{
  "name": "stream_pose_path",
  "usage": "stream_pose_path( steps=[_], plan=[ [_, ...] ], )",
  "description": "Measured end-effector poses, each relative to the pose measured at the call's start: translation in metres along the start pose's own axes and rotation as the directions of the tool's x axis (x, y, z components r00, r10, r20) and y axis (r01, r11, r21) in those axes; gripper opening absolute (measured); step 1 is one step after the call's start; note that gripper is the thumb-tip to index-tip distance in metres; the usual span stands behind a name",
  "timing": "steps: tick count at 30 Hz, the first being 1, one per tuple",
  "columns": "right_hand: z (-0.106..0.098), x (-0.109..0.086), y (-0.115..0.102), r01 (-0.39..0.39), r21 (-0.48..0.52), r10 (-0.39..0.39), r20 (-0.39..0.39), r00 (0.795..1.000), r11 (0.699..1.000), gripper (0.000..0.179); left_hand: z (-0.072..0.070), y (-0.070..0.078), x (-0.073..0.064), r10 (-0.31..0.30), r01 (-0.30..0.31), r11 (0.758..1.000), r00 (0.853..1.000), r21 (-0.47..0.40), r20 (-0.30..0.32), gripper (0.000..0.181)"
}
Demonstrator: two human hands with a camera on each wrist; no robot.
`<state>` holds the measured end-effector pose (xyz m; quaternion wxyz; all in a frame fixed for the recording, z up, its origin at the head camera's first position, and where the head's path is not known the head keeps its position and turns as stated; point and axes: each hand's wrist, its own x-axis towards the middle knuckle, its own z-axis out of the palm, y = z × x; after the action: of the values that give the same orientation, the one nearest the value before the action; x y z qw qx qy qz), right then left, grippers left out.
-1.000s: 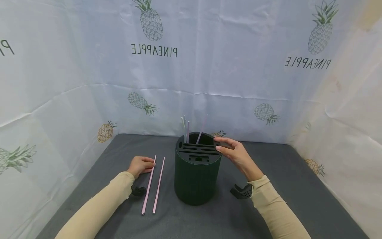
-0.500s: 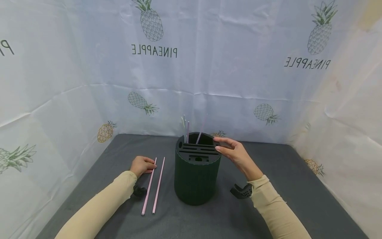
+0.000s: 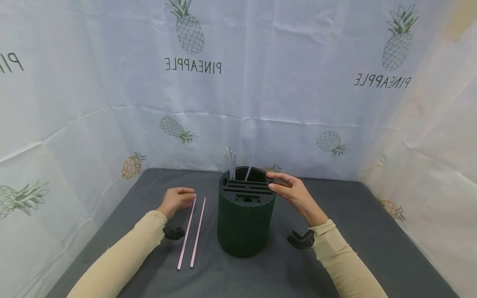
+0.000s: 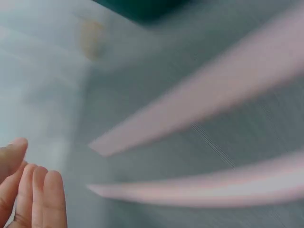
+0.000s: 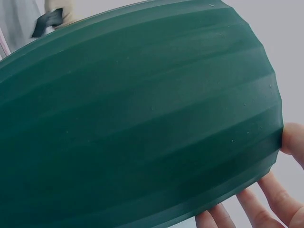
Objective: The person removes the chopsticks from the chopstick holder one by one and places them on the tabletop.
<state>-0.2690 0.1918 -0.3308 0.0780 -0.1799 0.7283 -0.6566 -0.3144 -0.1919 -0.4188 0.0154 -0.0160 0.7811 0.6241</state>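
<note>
Two pink chopsticks, a left one [image 3: 186, 234] and a right one [image 3: 198, 233], lie side by side on the grey cloth in the head view. My left hand [image 3: 177, 201] hovers by the far tip of the left chopstick, its fingers near one another. Nothing shows between its fingers [image 4: 55, 199] in the left wrist view. A dark green utensil holder [image 3: 244, 227] with slots in its top stands upright to the right. My right hand [image 3: 296, 194] holds its right rim, with the thumb on the edge; some fingertips are hidden behind the holder's wall.
Several thin sticks [image 3: 234, 165] stand in the holder's back compartment, one leaning right. A white curtain [image 3: 283, 95] with pineapple prints surrounds the grey table [image 3: 357, 215]. Each wrist wears a black camera mount, the left mount [image 3: 173, 232] close to the left chopstick.
My left hand has let go of the left chopstick and risen slightly; its fingers were at the far end before. My right hand and the holder have stayed in place.
</note>
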Motion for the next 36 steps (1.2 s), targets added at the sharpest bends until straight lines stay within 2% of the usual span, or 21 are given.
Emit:
stream_pose_path(
  steps=[2, 4, 9, 12, 14, 18, 21, 25, 30, 36],
  plan=[
    [0.0, 0.0, 0.0, -0.006, 0.001, 0.006, -0.001, 1.0, 1.0, 0.054, -0.003, 0.021, -0.003, 0.053, -0.05, 0.996, 0.998, -0.073, 0.028, 0.042],
    [0.0, 0.0, 0.0, -0.005, -0.003, 0.005, -0.001, 1.0, 1.0, 0.054, -0.004, 0.047, -0.007, 0.097, -0.087, 0.981, 0.994, -0.175, 0.049, 0.043],
    [-0.001, 0.0, 0.001, 0.007, 0.0, -0.007, 0.005, 1.0, 1.0, 0.053, 0.003, 0.111, -0.021, 0.216, -0.171, 0.917, 0.973, -0.362, 0.088, 0.036],
    [-0.002, 0.001, 0.002, 0.008, 0.005, -0.008, 0.005, 1.0, 1.0, 0.053, 0.013, 0.139, -0.028, 0.279, -0.209, 0.894, 0.952, -0.395, 0.128, 0.031],
    [-0.002, 0.001, 0.002, 0.004, 0.009, -0.004, 0.002, 1.0, 1.0, 0.054, 0.021, 0.151, -0.031, 0.311, -0.228, 0.892, 0.937, -0.39, 0.162, 0.027],
    [0.0, 0.001, 0.001, 0.001, 0.018, -0.001, -0.001, 1.0, 1.0, 0.054, 0.035, 0.163, -0.032, 0.342, -0.249, 0.904, 0.91, -0.349, 0.235, 0.034],
    [0.001, 0.001, 0.001, 0.008, 0.027, -0.008, 0.002, 1.0, 1.0, 0.054, 0.04, 0.164, -0.028, 0.34, -0.247, 0.913, 0.901, -0.326, 0.269, 0.04],
    [0.002, 0.001, 0.001, 0.009, 0.03, -0.009, 0.003, 1.0, 1.0, 0.054, 0.044, 0.161, -0.025, 0.322, -0.239, 0.929, 0.898, -0.283, 0.3, 0.042],
    [0.002, 0.001, 0.001, 0.006, 0.022, -0.006, 0.001, 1.0, 1.0, 0.054, 0.048, 0.157, -0.024, 0.32, -0.249, 0.939, 0.885, -0.239, 0.338, 0.036],
    [0.001, 0.0, 0.002, 0.019, 0.019, -0.019, 0.006, 1.0, 1.0, 0.053, 0.052, 0.156, -0.023, 0.319, -0.255, 0.941, 0.889, -0.223, 0.328, 0.026]
  ],
)
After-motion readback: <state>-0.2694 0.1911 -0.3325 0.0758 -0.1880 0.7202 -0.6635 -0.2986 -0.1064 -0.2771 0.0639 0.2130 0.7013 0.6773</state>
